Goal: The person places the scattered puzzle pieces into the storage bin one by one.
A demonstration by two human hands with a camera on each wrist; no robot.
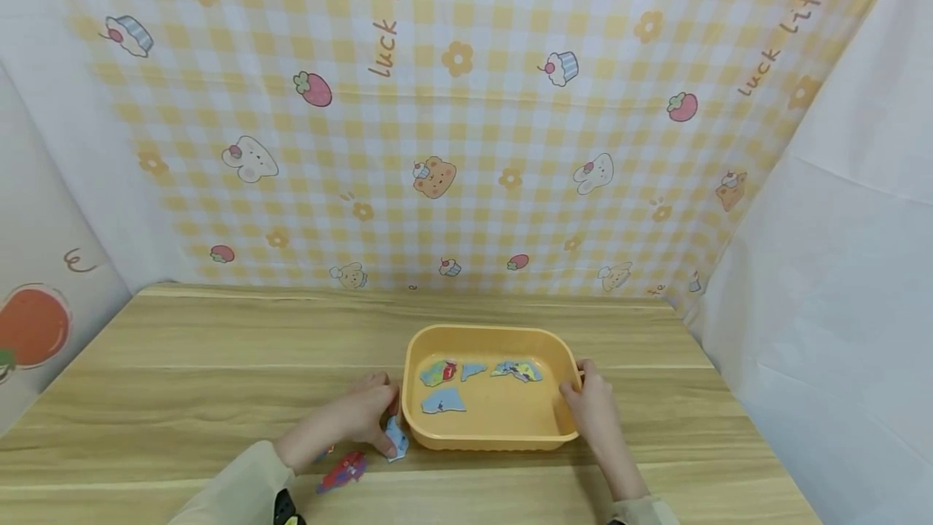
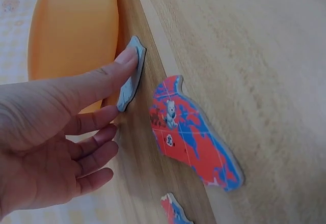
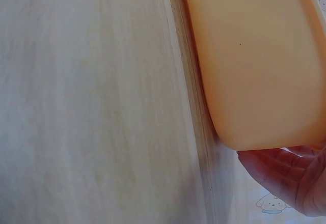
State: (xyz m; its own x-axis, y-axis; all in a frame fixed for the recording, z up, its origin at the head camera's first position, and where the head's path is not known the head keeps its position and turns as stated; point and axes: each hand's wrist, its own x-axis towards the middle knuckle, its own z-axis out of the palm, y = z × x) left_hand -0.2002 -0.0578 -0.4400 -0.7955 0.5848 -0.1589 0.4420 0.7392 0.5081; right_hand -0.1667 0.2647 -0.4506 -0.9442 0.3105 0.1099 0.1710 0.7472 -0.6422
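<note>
My left hand (image 1: 368, 411) is at the left side of a yellow plastic basket (image 1: 510, 420). Its thumb lies on a light blue puzzle piece (image 2: 133, 79) and the index finger meets the lower edge, pinching it; the other fingers are loosely bent. Beside that hand a red and blue map puzzle piece (image 2: 196, 140) lies on the table, with part of another piece (image 2: 174, 211) showing nearby. On the opposite side, my right hand (image 1: 594, 407) grips the basket's right rim, thumb inside and fingers outside.
Inside the basket lie a green and red piece (image 1: 436, 373), a small blue piece (image 1: 473, 371), a blue and yellow piece (image 1: 519, 370) and a larger light blue piece (image 1: 443, 402). The wooden table (image 1: 255, 330) ends at a checked cloth backdrop (image 1: 481, 128).
</note>
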